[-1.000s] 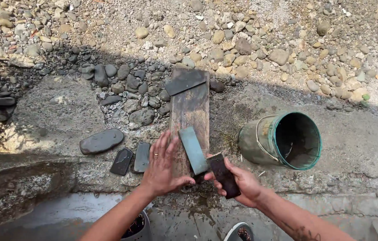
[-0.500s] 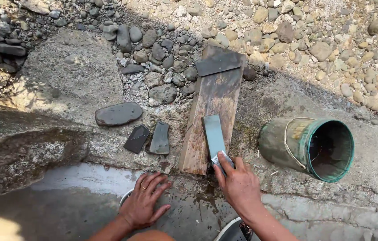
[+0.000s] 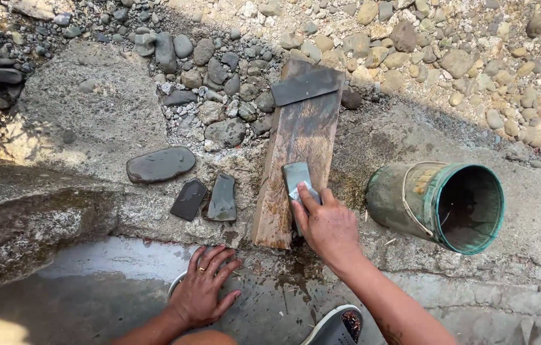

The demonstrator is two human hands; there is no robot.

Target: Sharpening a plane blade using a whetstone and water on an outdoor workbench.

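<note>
Rough wet concrete beside river pebbles carries a worn wooden plank (image 3: 299,150), where I see my right hand (image 3: 328,225) pressing a grey-green whetstone (image 3: 297,179) (flat, rectangular) while my left hand (image 3: 203,291) rests open, fingers spread.

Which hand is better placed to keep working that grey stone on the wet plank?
Probably the right hand: it already rests on the grey stone lying on the wooden plank. The left hand lies flat, fingers spread, on the wet concrete below the plank, apart from the stone.
</note>
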